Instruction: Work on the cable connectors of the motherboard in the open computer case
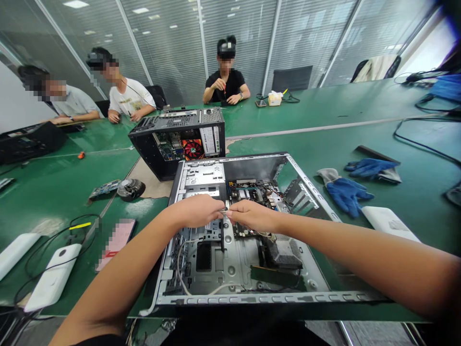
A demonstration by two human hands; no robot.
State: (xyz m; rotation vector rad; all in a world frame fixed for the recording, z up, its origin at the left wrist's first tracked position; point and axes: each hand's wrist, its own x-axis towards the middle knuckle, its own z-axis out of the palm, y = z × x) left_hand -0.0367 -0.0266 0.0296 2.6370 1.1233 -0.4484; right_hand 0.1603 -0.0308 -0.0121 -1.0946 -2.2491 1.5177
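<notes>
An open computer case [259,299] lies on its side in front of me. My left hand [203,210] and my right hand [252,215] meet above its middle, fingertips pinched close together. Something small and greyish shows between them, too small to name. Beneath and beyond the right hand is the motherboard [248,191], partly covered by it. The metal drive bay [203,174] lies just past the left hand. Lower in the case are a finned heatsink [284,252], a long green circuit board [275,276] and a loose grey cable [179,262].
A second computer case [151,144] with a red fan stands behind. Blue gloves [345,194] and a white power bank [389,222] lie right; a phone [117,242], another power bank [54,278] and a round metal part [130,189] left. Several people sit across the green table [288,139].
</notes>
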